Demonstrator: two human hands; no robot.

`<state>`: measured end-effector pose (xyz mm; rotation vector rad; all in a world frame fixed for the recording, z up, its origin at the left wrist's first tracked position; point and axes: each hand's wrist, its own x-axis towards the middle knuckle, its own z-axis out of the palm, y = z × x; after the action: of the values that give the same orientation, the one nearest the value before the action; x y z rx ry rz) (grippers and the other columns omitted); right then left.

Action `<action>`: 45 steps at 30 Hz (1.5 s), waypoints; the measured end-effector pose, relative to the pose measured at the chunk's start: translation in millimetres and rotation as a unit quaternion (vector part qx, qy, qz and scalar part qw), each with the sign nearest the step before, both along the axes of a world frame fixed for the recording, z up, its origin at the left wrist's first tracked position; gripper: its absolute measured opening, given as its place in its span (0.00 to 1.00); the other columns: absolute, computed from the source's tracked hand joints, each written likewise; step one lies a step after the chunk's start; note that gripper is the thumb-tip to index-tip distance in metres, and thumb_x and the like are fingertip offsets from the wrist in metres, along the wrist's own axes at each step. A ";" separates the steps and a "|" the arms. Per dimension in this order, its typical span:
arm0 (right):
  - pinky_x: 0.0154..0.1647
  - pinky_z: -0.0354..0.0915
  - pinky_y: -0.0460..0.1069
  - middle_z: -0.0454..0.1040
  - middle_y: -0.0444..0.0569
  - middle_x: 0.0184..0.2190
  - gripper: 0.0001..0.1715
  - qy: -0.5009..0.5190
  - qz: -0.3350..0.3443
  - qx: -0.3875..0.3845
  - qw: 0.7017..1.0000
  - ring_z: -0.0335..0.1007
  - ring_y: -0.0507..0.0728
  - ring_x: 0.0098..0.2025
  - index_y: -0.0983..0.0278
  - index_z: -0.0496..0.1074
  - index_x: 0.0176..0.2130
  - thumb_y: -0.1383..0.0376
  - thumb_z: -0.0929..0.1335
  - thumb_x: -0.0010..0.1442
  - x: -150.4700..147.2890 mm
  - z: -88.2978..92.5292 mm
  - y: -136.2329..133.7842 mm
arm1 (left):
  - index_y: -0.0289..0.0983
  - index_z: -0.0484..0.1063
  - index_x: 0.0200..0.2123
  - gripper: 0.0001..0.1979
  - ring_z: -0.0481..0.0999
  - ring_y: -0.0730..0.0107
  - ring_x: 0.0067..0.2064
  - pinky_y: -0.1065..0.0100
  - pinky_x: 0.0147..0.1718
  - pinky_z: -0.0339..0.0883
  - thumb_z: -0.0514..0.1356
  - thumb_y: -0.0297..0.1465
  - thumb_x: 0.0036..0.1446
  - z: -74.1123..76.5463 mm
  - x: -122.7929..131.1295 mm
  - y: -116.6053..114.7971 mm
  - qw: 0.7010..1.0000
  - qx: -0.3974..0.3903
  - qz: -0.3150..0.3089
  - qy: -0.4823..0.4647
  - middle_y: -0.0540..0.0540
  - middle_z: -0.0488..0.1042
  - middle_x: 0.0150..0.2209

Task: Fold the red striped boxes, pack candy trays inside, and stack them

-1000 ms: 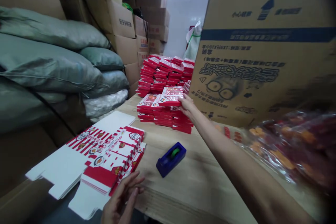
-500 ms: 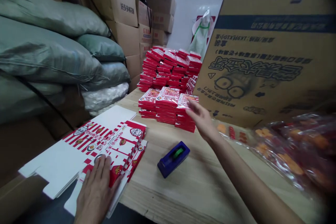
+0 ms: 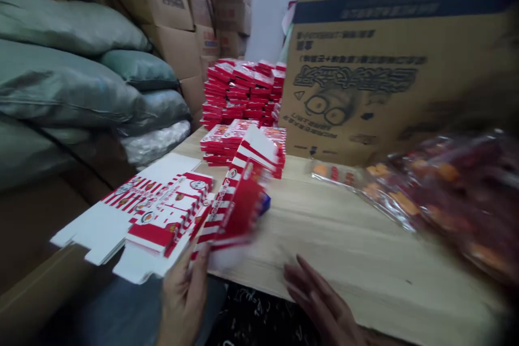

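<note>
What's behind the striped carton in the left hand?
Behind the striped carton: a blue object peeks out at its right edge, and front red-box stacks show around its upper end. The blue object's remainder and parts of the stacks and tabletop are covered.

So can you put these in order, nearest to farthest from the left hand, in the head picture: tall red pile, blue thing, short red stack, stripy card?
1. The stripy card: the left hand is holding it.
2. The blue thing: to the right, mostly hidden behind the stripy card.
3. The short red stack: farther ahead.
4. The tall red pile: at the back, behind the short red stack.
</note>
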<state>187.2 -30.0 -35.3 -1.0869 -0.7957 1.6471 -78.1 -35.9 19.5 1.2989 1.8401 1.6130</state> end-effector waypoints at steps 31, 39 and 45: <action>0.58 0.75 0.64 0.83 0.54 0.53 0.43 0.076 -0.113 -0.177 0.975 0.76 0.69 0.60 0.57 0.69 0.60 0.43 0.78 0.52 37.5 -12.4 -19.1 | 0.43 0.68 0.65 0.25 0.77 0.55 0.59 0.55 0.58 0.71 0.61 0.37 0.67 -48.5 117.1 -3.1 0.944 -0.124 -0.301 -0.055 0.41 0.76 0.60; 0.55 0.75 0.68 0.85 0.55 0.46 0.36 -0.014 -0.104 -0.121 0.987 0.82 0.74 0.51 0.59 0.77 0.49 0.44 0.80 0.47 28.0 -18.9 -30.2 | 0.43 0.76 0.59 0.23 0.82 0.53 0.51 0.55 0.52 0.76 0.68 0.37 0.60 -29.0 127.3 -13.8 0.881 -0.183 -0.368 -0.233 0.42 0.81 0.54; 0.57 0.73 0.65 0.85 0.52 0.48 0.30 0.026 -0.038 -0.065 0.997 0.81 0.69 0.51 0.57 0.80 0.48 0.52 0.82 0.47 34.5 -9.5 -25.8 | 0.39 0.82 0.51 0.17 0.84 0.53 0.45 0.55 0.50 0.77 0.67 0.40 0.62 -48.4 114.1 -15.7 0.877 -0.214 -0.331 -0.275 0.42 0.85 0.46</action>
<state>221.8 -55.8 -44.8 -1.1457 -0.6134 1.6744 36.0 -51.5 -28.9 0.9703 1.1262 0.9793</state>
